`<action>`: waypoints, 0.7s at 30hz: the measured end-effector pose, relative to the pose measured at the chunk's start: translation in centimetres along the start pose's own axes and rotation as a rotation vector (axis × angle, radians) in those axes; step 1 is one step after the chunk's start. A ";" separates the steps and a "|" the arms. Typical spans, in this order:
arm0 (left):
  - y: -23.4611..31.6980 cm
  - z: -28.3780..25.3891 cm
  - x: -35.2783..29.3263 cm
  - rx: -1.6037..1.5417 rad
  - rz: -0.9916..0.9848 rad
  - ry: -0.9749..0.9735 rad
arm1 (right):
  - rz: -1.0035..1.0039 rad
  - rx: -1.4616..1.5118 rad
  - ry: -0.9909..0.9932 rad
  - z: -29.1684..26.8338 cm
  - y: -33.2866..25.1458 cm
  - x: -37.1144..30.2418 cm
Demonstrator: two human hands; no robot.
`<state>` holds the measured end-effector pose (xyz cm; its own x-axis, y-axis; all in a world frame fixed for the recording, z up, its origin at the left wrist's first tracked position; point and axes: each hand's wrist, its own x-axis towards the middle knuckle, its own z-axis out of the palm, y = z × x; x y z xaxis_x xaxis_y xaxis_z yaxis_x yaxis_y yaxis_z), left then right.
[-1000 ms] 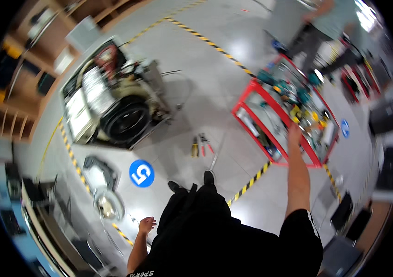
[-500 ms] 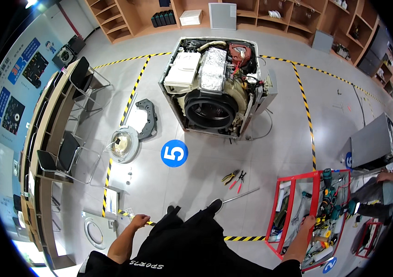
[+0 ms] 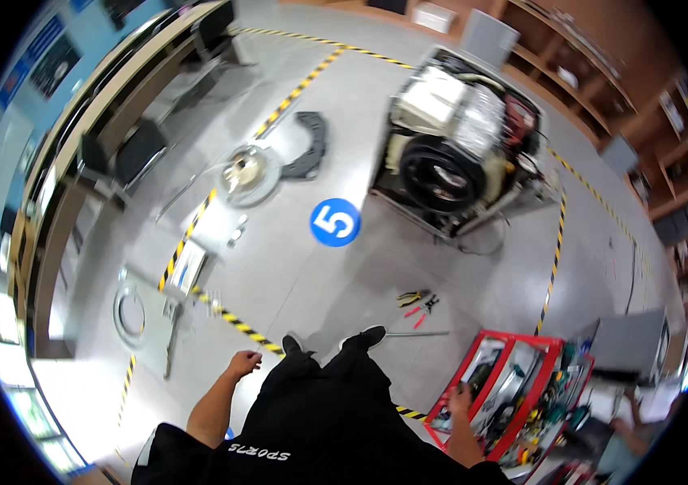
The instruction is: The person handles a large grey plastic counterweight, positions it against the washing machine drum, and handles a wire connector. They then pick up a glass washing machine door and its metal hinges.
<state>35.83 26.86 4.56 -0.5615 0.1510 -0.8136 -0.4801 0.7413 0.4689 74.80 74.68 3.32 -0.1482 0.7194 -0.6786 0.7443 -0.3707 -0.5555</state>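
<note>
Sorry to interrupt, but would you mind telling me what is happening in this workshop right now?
A person in black clothes stands on the grey floor. Their right hand reaches into the red open toolbox, though what it grips is unclear. Their left hand hangs loosely closed and seems empty. Ahead sits a stripped-down washing machine with its drum exposed; pliers with red and yellow handles lie on the floor.

You have one stripped washer (image 3: pixel 457 153) on the floor and one blue disc (image 3: pixel 335 222) just before it. Nearer you from the washer lie two pliers (image 3: pixel 418 302), one rod (image 3: pixel 417 333) and one red toolbox (image 3: pixel 514 392).
</note>
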 end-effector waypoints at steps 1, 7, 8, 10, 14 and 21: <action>-2.1 -0.4 -0.2 -0.019 -0.004 0.011 | 0.055 -0.030 -0.115 3.1 -2.5 -2.4; -11.1 -1.8 -1.6 -0.111 -0.028 0.056 | 0.056 -0.263 -0.581 13.6 -4.5 -9.0; -12.2 -2.7 -2.7 -0.197 -0.033 0.080 | 0.006 -0.337 -0.602 15.0 -5.0 -10.1; -16.1 -3.7 -4.4 -0.288 -0.097 0.146 | -0.059 -0.451 -0.632 16.3 -6.3 -12.2; -21.6 -4.3 -7.5 -0.502 -0.285 0.239 | -0.042 -0.528 -0.662 17.8 -7.3 -12.2; -27.7 -1.1 -8.9 -0.568 -0.332 0.250 | -0.078 -0.536 -0.566 18.5 -11.1 -10.8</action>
<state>53.42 4.28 -0.81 -0.4295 -0.2292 -0.8735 -0.8924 0.2560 0.3716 56.11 60.10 7.93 -0.4150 0.2691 -0.8692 0.9097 0.1065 -0.4013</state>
